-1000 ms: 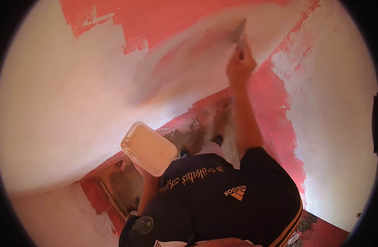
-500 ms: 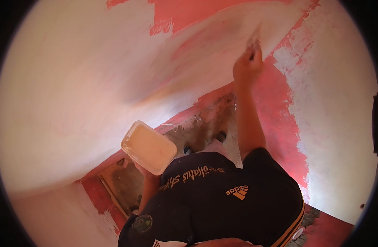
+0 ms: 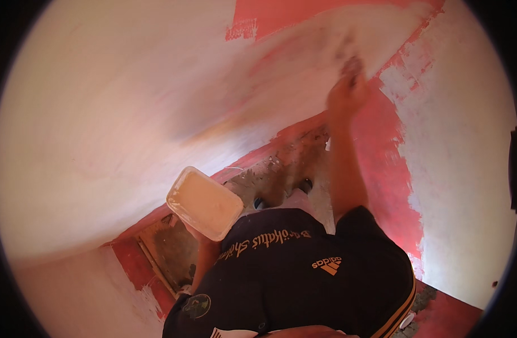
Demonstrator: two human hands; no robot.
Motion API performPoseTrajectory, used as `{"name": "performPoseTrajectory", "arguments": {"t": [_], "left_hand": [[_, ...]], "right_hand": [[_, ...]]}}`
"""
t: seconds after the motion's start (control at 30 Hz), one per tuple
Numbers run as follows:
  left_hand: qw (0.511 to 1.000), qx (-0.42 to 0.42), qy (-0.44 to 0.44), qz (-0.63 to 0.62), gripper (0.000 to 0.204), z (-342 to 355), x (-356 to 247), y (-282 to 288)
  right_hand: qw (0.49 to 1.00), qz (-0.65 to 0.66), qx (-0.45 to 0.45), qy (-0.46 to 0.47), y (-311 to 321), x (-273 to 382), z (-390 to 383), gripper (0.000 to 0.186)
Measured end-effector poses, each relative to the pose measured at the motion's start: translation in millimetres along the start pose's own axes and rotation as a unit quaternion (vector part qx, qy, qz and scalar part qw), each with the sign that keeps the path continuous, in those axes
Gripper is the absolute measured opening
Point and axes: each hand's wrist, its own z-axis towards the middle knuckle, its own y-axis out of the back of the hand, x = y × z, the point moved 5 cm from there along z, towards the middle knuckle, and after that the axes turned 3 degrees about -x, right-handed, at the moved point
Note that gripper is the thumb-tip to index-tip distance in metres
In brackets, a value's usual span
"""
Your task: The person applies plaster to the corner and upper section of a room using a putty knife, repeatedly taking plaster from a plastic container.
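My right hand [image 3: 346,94] is raised against the far wall, closed around a paintbrush [image 3: 353,66] that is smeared by motion. Around the brush the wall [image 3: 303,62] carries a pale, streaky coat with red showing through. In front of my body, my left hand [image 3: 197,231] supports a rectangular tub [image 3: 206,203] of pale pinkish paint from below. The tub hides most of that hand's fingers.
Bare red paint [image 3: 292,17] remains visible high on the wall. Beside my right arm, a red strip [image 3: 379,158] borders a whitish side wall [image 3: 461,169]. A stained floor [image 3: 281,163] lies below, with a wooden strip [image 3: 154,265] at left and a small white object [image 3: 407,320] at lower right.
My right hand with the paintbrush has shifted slightly down and to the right. The tub in my left hand stays nearly where it was. The view has shifted a little.
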Motion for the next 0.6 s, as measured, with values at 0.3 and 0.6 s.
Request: {"name": "performPoseTrajectory", "arguments": {"t": [0.3,0.6], "left_hand": [[0.997,0.063,-0.006,0.039,0.07,2.8,-7.0,-7.8],[0.997,0.072,0.012,0.015,0.068,5.4,-4.9,-4.7]], "right_hand": [[0.945,0.086,0.215,0.232,-43.2,62.6,-157.6,0.041],[0.997,-0.032,-0.069,0.03,13.7,-43.1,75.7,0.036]]}}
